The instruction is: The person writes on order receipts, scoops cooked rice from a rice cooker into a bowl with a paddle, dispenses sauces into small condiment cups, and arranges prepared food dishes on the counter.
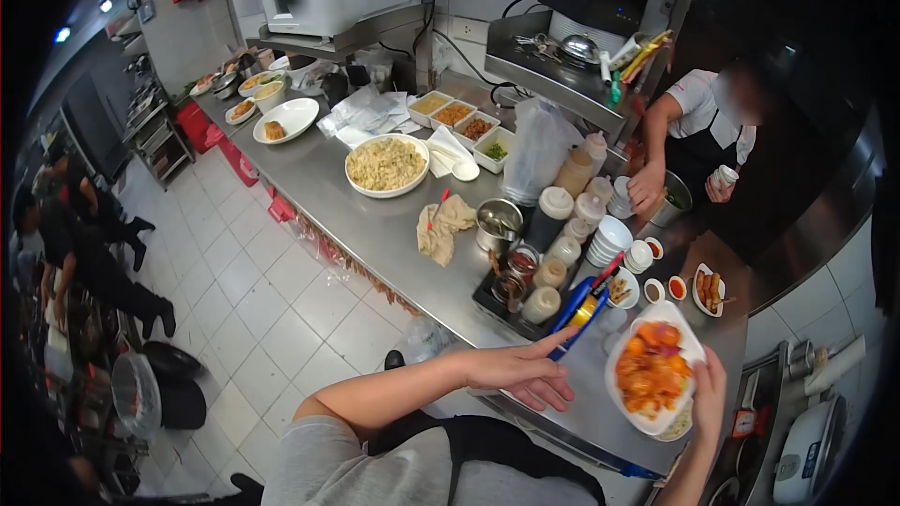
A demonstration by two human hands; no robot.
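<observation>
My right hand (710, 386) grips the right edge of a white dish (696, 342), tilted toward me and filled with orange-red saucy food (652, 367). Part of another dish of pale food (679, 424) shows beneath it. My left hand (522, 372) is empty, its fingers stretched out toward the dish. Just beyond its fingertips is a blue holder with a yellow roll (583, 311), which looks like a tape dispenser. A black caddy (506, 305) with sauce jars stands behind that, beside several squeeze bottles (565, 250).
On the steel counter (380, 242) are a large bowl of rice (386, 166), a tan cloth (446, 230), a metal pot (498, 225) and topping containers (452, 114). Across it, a co-worker (708, 126) reaches toward stacked bowls (611, 239). Fried rolls (710, 290) lie at right. Other people (80, 234) stand at left.
</observation>
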